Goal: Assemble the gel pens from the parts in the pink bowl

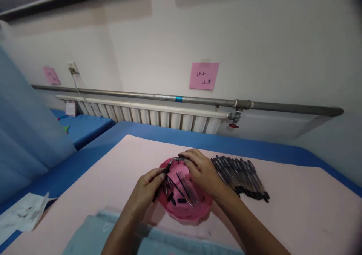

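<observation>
Over a pink scalloped bowl (185, 214), both of my hands pinch pen parts. My left hand (145, 191), at the bowl's left rim, is closed on a black pen part (167, 167) that slants up to the right. Above the far rim, my right hand (202, 170) closes its fingertips on a small clear-and-dark pen piece (177, 158). The two pieces come close together; whether they are joined I cannot tell. Inside the bowl lie several thin pen refills (188, 189), black caps (181, 200) and other small black pieces.
A row of clear pens with black ends (240, 175) lies right of the bowl on the pink mat (296, 206). Light blue cloth (87, 234) is nearest me, and a white sheet (22, 213) sits at left. Behind the blue table run a radiator (166, 118) and pipe (135, 95).
</observation>
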Action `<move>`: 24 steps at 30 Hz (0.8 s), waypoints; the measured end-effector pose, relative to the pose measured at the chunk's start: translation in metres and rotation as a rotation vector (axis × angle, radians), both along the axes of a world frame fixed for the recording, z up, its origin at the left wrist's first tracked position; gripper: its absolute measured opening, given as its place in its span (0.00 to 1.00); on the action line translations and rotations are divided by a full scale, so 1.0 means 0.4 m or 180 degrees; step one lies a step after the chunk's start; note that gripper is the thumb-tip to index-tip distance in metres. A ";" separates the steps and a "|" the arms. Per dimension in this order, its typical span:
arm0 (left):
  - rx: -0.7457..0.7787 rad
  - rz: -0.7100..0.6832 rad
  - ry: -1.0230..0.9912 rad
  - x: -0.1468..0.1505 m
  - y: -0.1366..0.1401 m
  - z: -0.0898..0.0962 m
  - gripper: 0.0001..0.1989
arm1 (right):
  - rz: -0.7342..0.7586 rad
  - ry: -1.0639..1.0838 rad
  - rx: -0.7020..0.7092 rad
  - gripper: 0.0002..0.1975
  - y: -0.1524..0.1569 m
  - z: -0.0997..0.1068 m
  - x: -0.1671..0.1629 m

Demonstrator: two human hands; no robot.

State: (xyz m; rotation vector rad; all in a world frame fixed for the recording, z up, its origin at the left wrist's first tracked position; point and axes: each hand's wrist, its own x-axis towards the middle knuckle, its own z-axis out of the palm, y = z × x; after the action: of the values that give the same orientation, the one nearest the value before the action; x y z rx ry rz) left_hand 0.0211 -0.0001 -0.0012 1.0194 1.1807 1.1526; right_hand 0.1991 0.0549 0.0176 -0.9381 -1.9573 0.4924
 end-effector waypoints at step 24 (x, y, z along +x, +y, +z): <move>-0.0141 -0.0135 0.0222 0.000 -0.004 -0.002 0.15 | 0.0519 -0.0578 0.0342 0.15 -0.007 0.003 0.009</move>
State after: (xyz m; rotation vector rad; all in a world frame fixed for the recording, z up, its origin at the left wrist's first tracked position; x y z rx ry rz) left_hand 0.0211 -0.0017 -0.0020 1.0532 1.2289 1.0607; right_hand 0.2029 0.0520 0.0190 -0.7819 -2.2136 0.4004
